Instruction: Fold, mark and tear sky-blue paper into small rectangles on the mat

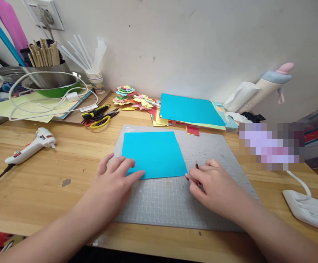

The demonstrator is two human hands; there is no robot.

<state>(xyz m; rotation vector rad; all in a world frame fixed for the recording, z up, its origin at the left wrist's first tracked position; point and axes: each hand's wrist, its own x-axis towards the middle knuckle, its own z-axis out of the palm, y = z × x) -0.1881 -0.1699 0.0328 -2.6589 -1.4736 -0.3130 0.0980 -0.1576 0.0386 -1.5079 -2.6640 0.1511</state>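
A sheet of bright blue paper [153,151] lies flat on a grey gridded cutting mat [159,204]. My left hand [117,173] rests on the sheet's lower left part, fingers spread. At the lower right corner of the sheet is my right hand [208,179], its fingers closed around a slim red-and-black pencil [197,167]. The pencil's dark tip points up and away from me, and much of its shaft is hidden by the fingers.
Behind the mat lies a stack of coloured paper with a blue sheet [192,109] on top. Small red paper pieces [193,130] touch the mat's far edge. Leftward are scissors [101,122], a white glue gun [33,144] and a steel pot [52,73] of sticks.
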